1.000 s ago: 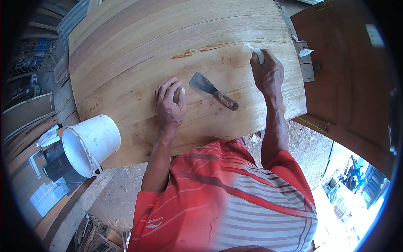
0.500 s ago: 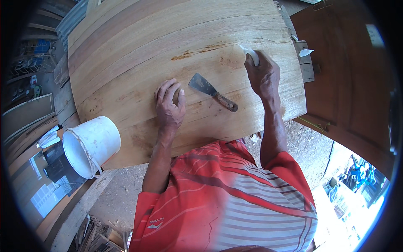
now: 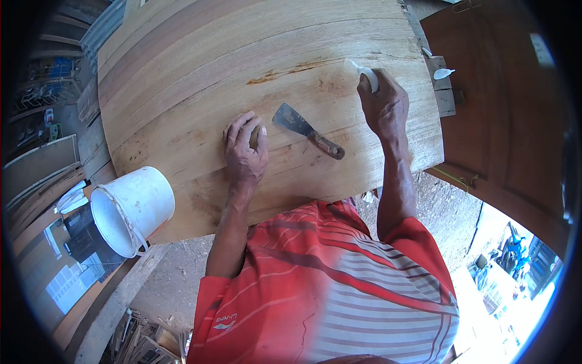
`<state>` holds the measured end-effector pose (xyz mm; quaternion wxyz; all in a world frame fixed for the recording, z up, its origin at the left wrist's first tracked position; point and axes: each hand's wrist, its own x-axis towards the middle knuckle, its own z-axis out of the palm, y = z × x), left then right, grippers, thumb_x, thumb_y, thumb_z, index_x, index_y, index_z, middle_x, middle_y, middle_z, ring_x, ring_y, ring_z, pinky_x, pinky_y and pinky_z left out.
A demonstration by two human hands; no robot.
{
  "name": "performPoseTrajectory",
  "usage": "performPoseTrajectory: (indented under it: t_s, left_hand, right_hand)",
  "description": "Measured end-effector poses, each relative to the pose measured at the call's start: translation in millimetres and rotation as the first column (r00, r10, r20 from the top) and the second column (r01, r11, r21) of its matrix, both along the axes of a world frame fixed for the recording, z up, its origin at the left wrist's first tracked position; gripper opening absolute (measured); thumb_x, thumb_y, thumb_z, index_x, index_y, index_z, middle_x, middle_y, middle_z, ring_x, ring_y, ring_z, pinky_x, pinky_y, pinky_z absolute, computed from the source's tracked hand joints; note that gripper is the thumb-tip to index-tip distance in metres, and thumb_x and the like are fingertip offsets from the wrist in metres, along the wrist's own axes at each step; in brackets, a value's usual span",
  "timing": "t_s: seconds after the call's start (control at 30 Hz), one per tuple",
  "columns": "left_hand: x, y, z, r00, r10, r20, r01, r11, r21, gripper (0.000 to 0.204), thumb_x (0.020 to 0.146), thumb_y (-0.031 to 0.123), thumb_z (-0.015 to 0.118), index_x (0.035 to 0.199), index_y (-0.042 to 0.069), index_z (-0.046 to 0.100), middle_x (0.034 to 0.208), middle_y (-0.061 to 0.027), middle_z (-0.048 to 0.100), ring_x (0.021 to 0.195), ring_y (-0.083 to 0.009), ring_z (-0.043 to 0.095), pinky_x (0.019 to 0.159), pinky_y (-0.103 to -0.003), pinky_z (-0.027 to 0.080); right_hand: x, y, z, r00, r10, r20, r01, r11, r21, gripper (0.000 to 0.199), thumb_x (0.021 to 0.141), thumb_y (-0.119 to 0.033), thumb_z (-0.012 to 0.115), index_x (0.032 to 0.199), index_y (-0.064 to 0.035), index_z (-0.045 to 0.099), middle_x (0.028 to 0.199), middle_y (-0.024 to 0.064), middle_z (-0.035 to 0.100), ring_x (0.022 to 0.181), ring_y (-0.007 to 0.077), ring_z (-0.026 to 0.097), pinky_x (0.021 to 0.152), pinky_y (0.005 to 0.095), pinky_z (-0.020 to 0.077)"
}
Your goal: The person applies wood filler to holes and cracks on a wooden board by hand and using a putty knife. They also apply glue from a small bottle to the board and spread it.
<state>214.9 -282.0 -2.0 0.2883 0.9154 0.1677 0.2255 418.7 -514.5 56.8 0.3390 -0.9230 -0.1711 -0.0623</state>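
**Right hand works the white pad farther up the panel**

Since a second ago the right hand [image 3: 383, 106], clenched around a small white pad [image 3: 370, 77], has slid up and away from the body along the wooden panel [image 3: 200, 79]. The left hand [image 3: 245, 148] stays flat, fingers spread, grasping nothing. Between the hands lies a putty knife [image 3: 306, 130], unmoved: long axis diagonal, blade toward the left hand's far side, handle toward the right wrist. A white bucket [image 3: 130, 209] sits below-left of the left hand, over a dirt floor.
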Motion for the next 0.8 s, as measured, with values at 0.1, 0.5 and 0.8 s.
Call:
performPoseTrajectory:
  t_s: [0.1,0.5,0.8]
  left_hand:
    - [0,0,0,1.0,0.0,-0.003,0.0,1.0,-0.001,0.022,0.094,0.01,0.076,0.115,0.004,0.075,0.13,-0.0115,0.071,0.126,-0.0346,0.065,0.111,-0.048,0.05]
    - [0,-1,0,1.0,0.008,-0.004,-0.008,1.0,-0.011,0.022,0.094,0.01,0.076,0.115,0.005,0.076,0.13,-0.0113,0.071,0.126,-0.0344,0.065,0.111,-0.048,0.051]
    - [0,-1,-1,1.0,0.005,0.002,-0.005,1.0,-0.005,0.022,0.093,0.01,0.077,0.114,0.005,0.076,0.129,-0.0113,0.072,0.126,-0.0344,0.065,0.111,-0.048,0.051]
  right_hand:
    - [2,-2,0,1.0,-0.008,-0.003,0.008,1.0,-0.023,0.018,0.098,-0.025,0.075,0.097,-0.0076,0.07,0.082,0.0174,0.071,0.076,0.0405,0.071,0.069,0.0479,0.0553]
    - [5,-9,1,1.0,-0.008,0.017,0.008,1.0,-0.019,0.02,0.098,-0.026,0.074,0.096,-0.0072,0.069,0.084,0.0185,0.071,0.077,0.0425,0.071,0.07,0.049,0.055]
    - [9,-15,1,0.999,-0.025,0.032,0.026,0.999,-0.036,0.021,0.099,-0.026,0.072,0.095,-0.0065,0.068,0.084,0.019,0.07,0.076,0.0422,0.071,0.069,0.0485,0.0545]
